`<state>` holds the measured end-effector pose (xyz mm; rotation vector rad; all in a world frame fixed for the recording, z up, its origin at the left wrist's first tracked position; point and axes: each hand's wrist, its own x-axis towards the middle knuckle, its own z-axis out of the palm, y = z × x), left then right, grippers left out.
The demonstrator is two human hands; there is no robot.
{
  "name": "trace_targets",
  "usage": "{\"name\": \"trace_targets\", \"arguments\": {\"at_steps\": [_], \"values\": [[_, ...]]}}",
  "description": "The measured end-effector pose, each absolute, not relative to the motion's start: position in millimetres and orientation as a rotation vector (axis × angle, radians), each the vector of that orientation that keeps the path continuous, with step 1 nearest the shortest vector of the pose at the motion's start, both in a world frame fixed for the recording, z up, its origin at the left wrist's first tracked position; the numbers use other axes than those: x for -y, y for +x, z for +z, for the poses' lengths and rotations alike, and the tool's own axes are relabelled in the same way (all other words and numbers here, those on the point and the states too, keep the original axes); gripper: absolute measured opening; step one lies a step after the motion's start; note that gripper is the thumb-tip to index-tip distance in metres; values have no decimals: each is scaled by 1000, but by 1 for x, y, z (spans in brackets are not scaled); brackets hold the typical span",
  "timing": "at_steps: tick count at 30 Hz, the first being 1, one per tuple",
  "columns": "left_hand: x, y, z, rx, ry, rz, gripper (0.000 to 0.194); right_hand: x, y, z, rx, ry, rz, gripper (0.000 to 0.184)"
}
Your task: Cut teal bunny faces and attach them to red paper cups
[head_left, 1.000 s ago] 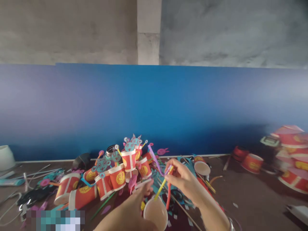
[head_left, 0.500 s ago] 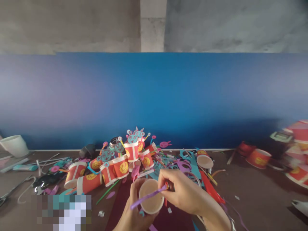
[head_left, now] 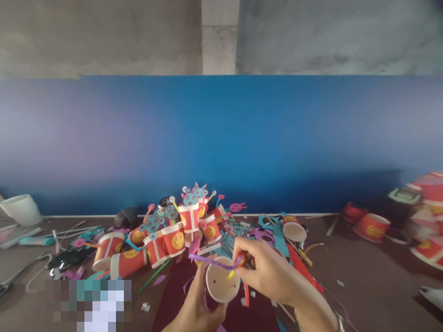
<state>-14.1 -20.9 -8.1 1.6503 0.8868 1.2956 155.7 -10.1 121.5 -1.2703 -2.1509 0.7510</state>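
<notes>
My left hand [head_left: 202,297] is wrapped round a paper cup [head_left: 221,290] near the front of the table. The cup's open mouth faces me, and small dark holes show in its pale inside. Over the cup's rim, my right hand [head_left: 254,265] pinches a thin purple pipe cleaner [head_left: 216,263], which curves leftward past the far rim. A yellow tip [head_left: 230,275] shows below these fingers, inside the mouth. An orange-red strip [head_left: 246,294] hangs below the same hand, right of the cup. The fingertips partly hide where these strips meet.
Red paper cups [head_left: 173,239] with blue cut-out faces are heaped behind my hands. Paper scraps, blue sheets [head_left: 273,230] and a red pointed object [head_left: 304,272] lie to the right. Cables [head_left: 20,272] and a white cup [head_left: 22,210] are on the left; more red cups [head_left: 372,228] stand far right.
The cup has tilted, so its inside holes now show. The purple pipe cleaner has swung up from across the mouth to the far rim. A yellow tip now shows inside the mouth.
</notes>
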Motion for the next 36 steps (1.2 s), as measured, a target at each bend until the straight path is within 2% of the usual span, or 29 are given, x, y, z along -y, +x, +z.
{"name": "trace_targets", "arguments": {"at_steps": [5, 10, 18, 30, 36], "values": [[19, 2, 3, -751, 1693, 1263, 78, 7, 156, 120, 2126, -1287, 714, 14], [18, 16, -17, -727, 1543, 1344, 87, 1, 154, 110, 2186, -1307, 659, 15], [15, 12, -37, -787, 1561, 1433, 84, 2, 153, 109, 2240, -1313, 604, 16], [12, 7, -41, -695, 1612, 1356, 89, 6, 146, 107, 2312, -1279, 628, 16], [13, 9, -39, -695, 1620, 1362, 83, 7, 146, 106, 2338, -1291, 610, 14]]}}
